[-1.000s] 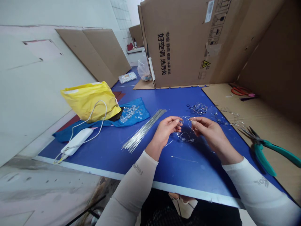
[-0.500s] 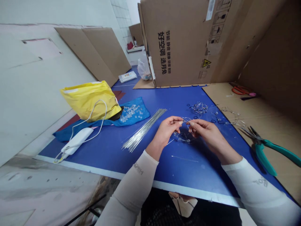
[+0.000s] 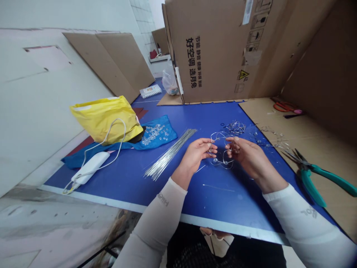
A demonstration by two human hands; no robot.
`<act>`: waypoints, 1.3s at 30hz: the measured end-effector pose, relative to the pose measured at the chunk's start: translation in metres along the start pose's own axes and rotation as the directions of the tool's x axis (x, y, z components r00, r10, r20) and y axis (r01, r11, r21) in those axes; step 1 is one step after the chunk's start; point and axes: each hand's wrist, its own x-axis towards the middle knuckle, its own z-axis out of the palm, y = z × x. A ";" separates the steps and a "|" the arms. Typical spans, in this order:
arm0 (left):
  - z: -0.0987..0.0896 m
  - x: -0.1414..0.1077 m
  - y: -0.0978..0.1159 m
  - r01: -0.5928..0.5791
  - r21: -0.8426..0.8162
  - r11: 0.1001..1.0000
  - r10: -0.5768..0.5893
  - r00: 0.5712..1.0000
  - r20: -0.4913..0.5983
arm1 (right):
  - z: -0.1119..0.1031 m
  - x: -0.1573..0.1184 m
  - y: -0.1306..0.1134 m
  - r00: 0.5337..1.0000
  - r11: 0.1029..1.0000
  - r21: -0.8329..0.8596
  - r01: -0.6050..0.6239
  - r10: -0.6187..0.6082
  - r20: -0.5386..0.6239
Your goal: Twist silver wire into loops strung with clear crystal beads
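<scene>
1. The left hand (image 3: 196, 154) keeps a narrow grip with its fingertips on a thin silver wire loop with clear beads (image 3: 220, 162).
2. The right hand (image 3: 247, 156) also pinches this loop, and the loop is between the two hands.
3. A bundle of straight silver wires (image 3: 170, 153) lies just beside the left hand, on a blue flat table top (image 3: 223, 208).
4. A small tangle of beaded silver wire (image 3: 235, 127) lies beyond the hands.
5. Green-handled metal pliers (image 3: 309, 178) lie well right of the right hand.

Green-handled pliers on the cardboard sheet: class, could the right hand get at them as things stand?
Likely yes: only blue mat separates the right hand from the green-handled pliers, but it holds a beaded wire loop.
</scene>
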 end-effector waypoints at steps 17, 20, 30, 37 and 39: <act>-0.007 0.002 -0.002 -0.066 0.040 0.997 0.068 0.997 -0.038 | 0.002 0.002 0.006 0.997 0.995 -0.059 0.076 -0.078 -0.030; -0.007 0.001 -0.001 -0.057 0.051 0.997 0.057 0.998 -0.012 | 0.000 0.002 0.006 0.996 0.997 -0.015 0.076 -0.076 -0.051; -0.005 0.003 0.000 -0.098 -0.096 0.991 0.093 0.994 -0.058 | -0.003 0.003 0.005 0.998 0.999 0.053 -0.007 0.010 -0.064; -0.007 0.006 0.000 -0.133 -0.150 0.980 0.121 0.988 -0.091 | -0.003 0.003 0.005 0.999 0.999 0.010 -0.032 0.032 -0.038; -0.007 0.006 0.000 -0.134 -0.139 0.981 0.121 0.988 -0.096 | -0.004 0.003 0.005 0.999 1.000 0.005 -0.024 0.025 -0.023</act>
